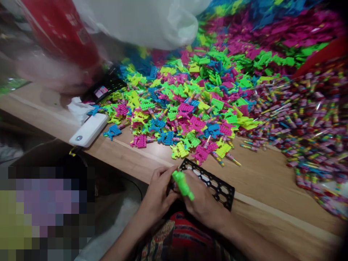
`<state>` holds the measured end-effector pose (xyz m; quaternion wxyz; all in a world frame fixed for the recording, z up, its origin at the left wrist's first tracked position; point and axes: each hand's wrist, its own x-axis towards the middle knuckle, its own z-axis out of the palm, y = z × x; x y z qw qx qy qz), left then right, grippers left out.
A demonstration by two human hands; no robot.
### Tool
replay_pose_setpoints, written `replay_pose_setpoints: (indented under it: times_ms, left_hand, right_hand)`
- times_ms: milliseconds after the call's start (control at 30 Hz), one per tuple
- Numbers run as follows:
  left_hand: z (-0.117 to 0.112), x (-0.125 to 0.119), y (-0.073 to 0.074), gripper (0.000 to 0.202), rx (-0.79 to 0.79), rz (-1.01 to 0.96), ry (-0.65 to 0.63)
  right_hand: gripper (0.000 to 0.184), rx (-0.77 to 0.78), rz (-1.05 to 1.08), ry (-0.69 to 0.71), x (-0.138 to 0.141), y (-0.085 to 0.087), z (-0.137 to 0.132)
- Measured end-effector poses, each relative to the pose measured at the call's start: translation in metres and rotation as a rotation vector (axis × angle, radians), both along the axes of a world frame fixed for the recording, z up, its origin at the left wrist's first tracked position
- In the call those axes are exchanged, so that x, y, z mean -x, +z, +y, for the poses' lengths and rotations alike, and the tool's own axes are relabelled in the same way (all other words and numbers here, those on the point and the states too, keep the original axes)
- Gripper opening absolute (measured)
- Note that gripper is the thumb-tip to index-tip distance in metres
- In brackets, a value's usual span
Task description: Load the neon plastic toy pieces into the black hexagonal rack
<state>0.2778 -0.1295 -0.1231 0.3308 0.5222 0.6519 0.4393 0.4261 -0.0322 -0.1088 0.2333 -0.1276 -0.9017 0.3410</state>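
A bright green plastic piece [183, 185] with a knobbly outline sticks up from the fingers of my right hand [200, 201], which is closed on it. Against it from the left comes my left hand [157, 194], its fingers bent and closed; what they grip is hidden. Both hands are at the table's front edge, just above my lap. Under and beyond my right hand lies a black plastic rack with rows of holes [219, 186]. Close past the rack are a pink moulded piece [201, 153] and a yellow one [179, 150].
A heap of pink, green, blue and yellow plastic pieces [174, 108] covers the table's middle. Many small striped tubes [307, 123] are piled at right. A white power-bank-like box [89, 130] and crumpled tissue [78, 110] lie left. A white bag [152, 25] bulges behind. A blurred-out person [46, 206] is at lower left.
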Motion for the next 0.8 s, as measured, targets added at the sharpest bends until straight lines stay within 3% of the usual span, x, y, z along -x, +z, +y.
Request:
replay_pose_setpoints:
  times_ms: [133, 233, 333, 433, 533, 700, 800]
  left_hand:
    - [-0.002, 0.001, -0.006, 0.065, -0.05, -0.017, -0.008]
    - [-0.002, 0.003, -0.003, 0.063, 0.003, -0.042, 0.009]
    - [-0.002, 0.004, 0.003, 0.061, 0.044, -0.087, 0.017]
    - [-0.001, 0.004, 0.005, 0.058, 0.05, -0.127, 0.036]
    - [0.001, 0.004, 0.003, 0.057, 0.046, -0.13, 0.052]
    - [0.001, 0.005, 0.001, 0.057, 0.051, -0.093, 0.018]
    - [0.001, 0.006, 0.001, 0.057, 0.045, -0.042, 0.013]
  right_hand:
    - [0.026, -0.001, -0.088, 0.117, 0.003, 0.015, 0.005]
    - [0.022, 0.003, -0.096, 0.166, -0.003, 0.03, 0.033]
    - [0.023, -0.158, -0.112, -0.005, -0.014, 0.041, 0.075]
    - [0.025, -0.406, -0.239, -0.194, -0.024, 0.041, 0.115]
    - [0.028, -0.503, -0.387, -0.198, -0.032, 0.034, 0.138]
    - [0.016, -0.471, -0.327, -0.218, -0.047, 0.029, 0.134]
    - [0.012, -0.279, -0.242, -0.206, -0.053, 0.037, 0.112]
